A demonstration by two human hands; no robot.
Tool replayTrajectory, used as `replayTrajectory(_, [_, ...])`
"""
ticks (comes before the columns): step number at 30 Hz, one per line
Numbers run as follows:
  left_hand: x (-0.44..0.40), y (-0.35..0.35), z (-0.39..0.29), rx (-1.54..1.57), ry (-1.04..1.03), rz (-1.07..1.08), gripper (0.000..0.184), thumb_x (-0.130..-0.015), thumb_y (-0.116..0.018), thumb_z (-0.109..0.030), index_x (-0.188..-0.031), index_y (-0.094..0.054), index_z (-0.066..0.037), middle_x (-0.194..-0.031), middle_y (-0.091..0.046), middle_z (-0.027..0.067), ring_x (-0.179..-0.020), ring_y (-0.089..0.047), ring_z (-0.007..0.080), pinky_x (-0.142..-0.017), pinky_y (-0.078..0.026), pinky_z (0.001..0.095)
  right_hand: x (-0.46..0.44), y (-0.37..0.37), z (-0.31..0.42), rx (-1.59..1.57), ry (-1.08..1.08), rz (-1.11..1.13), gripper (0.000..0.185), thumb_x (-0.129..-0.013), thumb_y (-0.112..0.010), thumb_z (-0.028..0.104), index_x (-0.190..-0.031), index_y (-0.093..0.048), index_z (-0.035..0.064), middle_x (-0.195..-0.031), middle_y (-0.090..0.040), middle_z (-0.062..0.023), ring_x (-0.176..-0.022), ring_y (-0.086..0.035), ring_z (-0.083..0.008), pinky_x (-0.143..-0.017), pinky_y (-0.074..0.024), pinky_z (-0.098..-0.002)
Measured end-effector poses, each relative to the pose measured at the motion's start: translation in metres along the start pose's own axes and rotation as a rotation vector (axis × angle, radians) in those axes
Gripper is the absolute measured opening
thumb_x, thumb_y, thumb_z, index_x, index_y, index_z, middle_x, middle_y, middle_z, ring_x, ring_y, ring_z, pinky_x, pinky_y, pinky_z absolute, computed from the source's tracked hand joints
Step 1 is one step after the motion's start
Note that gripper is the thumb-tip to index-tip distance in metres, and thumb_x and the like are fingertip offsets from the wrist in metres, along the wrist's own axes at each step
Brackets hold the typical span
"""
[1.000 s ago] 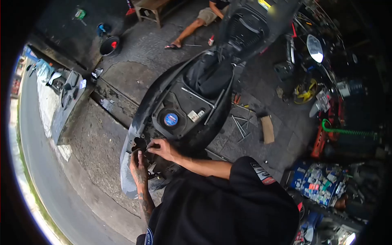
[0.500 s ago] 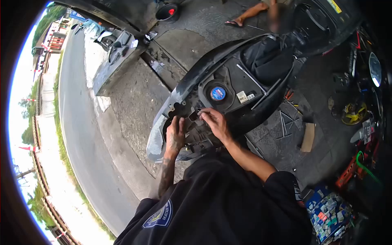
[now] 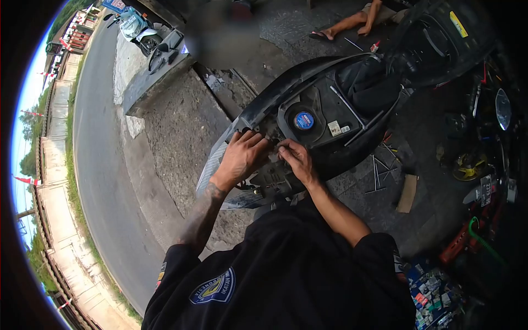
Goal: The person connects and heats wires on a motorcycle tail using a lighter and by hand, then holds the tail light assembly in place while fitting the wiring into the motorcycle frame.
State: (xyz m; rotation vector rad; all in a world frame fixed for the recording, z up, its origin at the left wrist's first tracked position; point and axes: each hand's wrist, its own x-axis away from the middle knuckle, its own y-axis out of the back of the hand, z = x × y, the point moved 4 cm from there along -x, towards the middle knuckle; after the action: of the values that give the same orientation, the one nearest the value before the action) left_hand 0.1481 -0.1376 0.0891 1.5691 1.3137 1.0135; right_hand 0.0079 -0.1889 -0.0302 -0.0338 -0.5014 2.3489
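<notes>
- Left hand (image 3: pixel 242 159) is curling its fingers over the scooter tail (image 3: pixel 213 168), grasp hidden.
- Right hand (image 3: pixel 297 160) is bunching its fingers just beside; contents unclear.
- Blue fuel cap (image 3: pixel 303 120) is sitting beyond right fingers.

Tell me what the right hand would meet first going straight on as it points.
Probably the left hand, its fingers lying just beyond those of the right hand, though depth there is unclear.
</notes>
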Motion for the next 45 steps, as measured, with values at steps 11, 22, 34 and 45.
replayTrajectory(11, [0.011, -0.034, 0.043, 0.383, -0.045, 0.118, 0.013, -0.092, -0.057, -0.014, -0.097, -0.054, -0.003, -0.075, -0.061, 0.0175, -0.077, -0.060, 0.0402, -0.071, -0.042, 0.0437, -0.016, -0.014, 0.043, 0.401, 0.118, 0.223, 0.021, -0.092, -0.060, 0.021, -0.091, -0.062, 0.0009, -0.069, -0.063, -0.0084, -0.063, -0.060, -0.0160, -0.059, -0.0447, -0.0311])
replayTrajectory(22, [0.061, -0.061, 0.076, 1.614, 0.909, 0.378, 0.019, -0.100, -0.047, -0.021, -0.085, -0.053, -0.010, -0.066, -0.036, -0.0055, -0.056, -0.034, 0.0085, -0.055, -0.031, 0.0258, -0.022, 0.004, 0.024, 0.401, 0.603, 0.188, 0.019, -0.088, -0.062, 0.020, -0.086, -0.060, 0.0005, -0.079, -0.062, -0.0145, -0.079, -0.062, -0.0320, -0.074, -0.0471, -0.0406])
replayTrajectory(34, [0.063, -0.075, 0.103, 1.293, 0.852, -0.239, 0.064, -0.097, -0.027, -0.066, -0.056, -0.034, -0.017, -0.045, -0.029, -0.0016, -0.034, -0.027, 0.0110, -0.034, -0.025, 0.0257, -0.039, 0.019, -0.007, 0.866, 0.583, -0.518, 0.030, -0.085, -0.069, 0.026, -0.101, -0.058, 0.0024, -0.097, -0.061, -0.0129, -0.096, -0.061, -0.0305, -0.083, -0.0474, -0.0430])
replayTrajectory(45, [0.111, -0.120, 0.015, 1.236, 0.471, 0.007, 0.044, -0.099, -0.052, -0.039, -0.066, -0.047, -0.010, -0.052, -0.041, -0.0030, -0.046, -0.040, 0.0084, -0.046, -0.032, 0.0225, 0.270, 0.084, -0.072, 0.564, -0.345, -1.208, 0.040, -0.097, -0.051, 0.045, -0.097, -0.063, 0.0069, -0.081, -0.069, -0.0141, -0.074, -0.067, -0.0280, -0.065, -0.0501, -0.0427])
